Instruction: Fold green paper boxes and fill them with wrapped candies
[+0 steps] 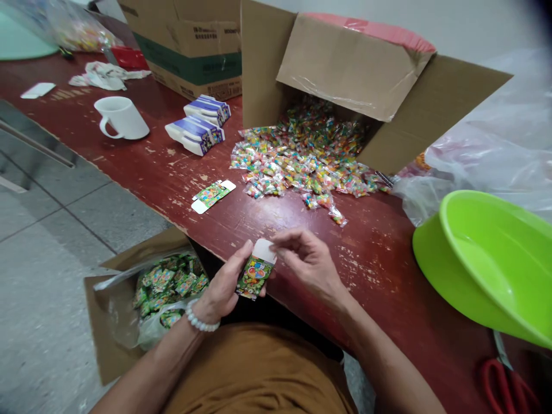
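Observation:
My left hand (pixel 221 287), with a beaded bracelet at the wrist, is closed around a small green printed candy box (pixel 255 277) just over the table's front edge. The box's white top flap stands up. Thumb and fingers of my right hand (pixel 309 260) are pinched together at the flap's right edge. Beyond my hands, a flattened green candy box (pixel 213 195) lies on the table. A heap of small clear packets of colourful candy (pixel 297 164) spills from a large cardboard box (pixel 340 69) lying with its mouth toward me.
A carton of filled green boxes (pixel 170 287) stands below the table at left. On the red table (pixel 172 172) are a white mug (pixel 123 118), purple-white box stacks (pixel 196 132), a closed carton (pixel 194 52), a lime-green basin (pixel 470 264) and red-handled scissors (pixel 502 382).

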`<action>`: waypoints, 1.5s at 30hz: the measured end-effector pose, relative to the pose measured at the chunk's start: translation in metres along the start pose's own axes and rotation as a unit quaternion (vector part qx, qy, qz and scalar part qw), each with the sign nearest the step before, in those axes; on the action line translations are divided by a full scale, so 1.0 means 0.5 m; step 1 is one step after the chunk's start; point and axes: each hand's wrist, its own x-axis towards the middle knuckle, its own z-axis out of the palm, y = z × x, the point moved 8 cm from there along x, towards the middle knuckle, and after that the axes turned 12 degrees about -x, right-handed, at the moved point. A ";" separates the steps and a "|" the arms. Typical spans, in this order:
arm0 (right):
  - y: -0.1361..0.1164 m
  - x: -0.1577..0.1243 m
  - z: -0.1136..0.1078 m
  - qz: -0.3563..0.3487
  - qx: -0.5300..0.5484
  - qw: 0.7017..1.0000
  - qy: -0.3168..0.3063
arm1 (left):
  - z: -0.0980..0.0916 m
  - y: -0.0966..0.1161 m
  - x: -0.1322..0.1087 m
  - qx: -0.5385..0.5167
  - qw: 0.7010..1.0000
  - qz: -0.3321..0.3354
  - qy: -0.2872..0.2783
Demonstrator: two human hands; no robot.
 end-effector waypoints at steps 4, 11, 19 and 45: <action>0.057 -0.008 0.023 0.114 0.100 0.988 -0.008 | -0.009 -0.002 0.005 -0.039 0.999 0.012 0.021; 0.062 -0.019 0.053 0.096 0.159 0.982 -0.019 | 0.007 0.001 -0.003 -0.024 0.999 0.027 0.008; 0.011 -0.022 0.028 -0.033 -0.043 0.999 0.002 | 0.018 -0.001 -0.006 -0.094 0.995 -0.039 0.013; -0.031 -0.059 0.141 -0.239 -0.366 0.899 -0.012 | -0.036 -0.001 -0.013 -0.124 0.987 0.082 0.061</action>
